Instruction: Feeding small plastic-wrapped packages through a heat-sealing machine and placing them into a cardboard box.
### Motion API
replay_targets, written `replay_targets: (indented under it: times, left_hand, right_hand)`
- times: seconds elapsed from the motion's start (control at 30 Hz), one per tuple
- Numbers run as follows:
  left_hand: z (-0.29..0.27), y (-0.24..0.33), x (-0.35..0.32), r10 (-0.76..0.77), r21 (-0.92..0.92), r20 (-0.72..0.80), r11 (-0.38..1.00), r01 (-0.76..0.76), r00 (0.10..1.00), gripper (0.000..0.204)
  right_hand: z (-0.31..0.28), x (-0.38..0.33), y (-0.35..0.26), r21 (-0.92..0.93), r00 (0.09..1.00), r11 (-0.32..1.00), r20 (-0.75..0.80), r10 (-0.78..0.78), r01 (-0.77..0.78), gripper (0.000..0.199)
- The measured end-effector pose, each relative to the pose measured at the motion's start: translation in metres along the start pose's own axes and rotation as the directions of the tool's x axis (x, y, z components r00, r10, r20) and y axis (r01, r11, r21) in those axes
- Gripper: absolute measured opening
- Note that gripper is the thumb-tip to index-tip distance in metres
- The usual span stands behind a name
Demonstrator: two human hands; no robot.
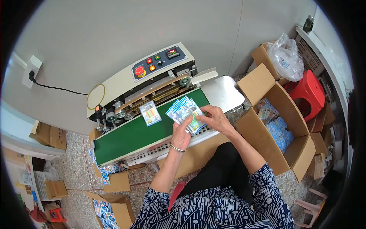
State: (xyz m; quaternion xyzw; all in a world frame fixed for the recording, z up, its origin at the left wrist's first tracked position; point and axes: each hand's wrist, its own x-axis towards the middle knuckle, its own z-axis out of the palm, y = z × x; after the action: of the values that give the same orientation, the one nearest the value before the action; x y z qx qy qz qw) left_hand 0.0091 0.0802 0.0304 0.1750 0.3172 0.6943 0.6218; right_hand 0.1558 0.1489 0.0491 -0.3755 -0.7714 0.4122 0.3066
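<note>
"What are the hands doing?"

"The left hand (pixel 181 135) grips a fan of packets (pixel 187 107) from the near side, thumb on top. The right hand (pixel 216 120) has its thumb and fingers closed narrowly at the fan's right edge."

"Where's the fan?"

"Over the right part of the green belt (pixel 126 142), on the near side of the machine (pixel 118 88). A single packet (pixel 151 113) lies just left of it, and an open box (pixel 263 147) stands to the right."
</note>
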Motion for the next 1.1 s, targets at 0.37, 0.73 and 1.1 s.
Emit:
replay_targets:
  times: [0.37,0.73,1.1]
  left_hand:
    - [-0.004,-0.011,0.006,0.015,-0.041,-0.053,0.999,-0.018,0.998,0.039]
    - [-0.009,-0.007,0.015,0.083,0.009,-0.124,0.997,-0.082,0.989,0.035]
    - [-0.015,-0.017,-0.035,-0.018,0.015,-0.143,1.000,0.021,0.990,0.032]
  right_hand:
    - [-0.019,0.006,0.015,0.472,0.957,0.842,0.015,0.291,-0.263,0.017]
    - [-0.014,0.036,0.033,0.570,0.974,0.795,0.041,0.222,-0.205,0.019]
    - [-0.026,0.086,0.052,0.519,0.897,0.764,0.012,0.441,-0.383,0.012]
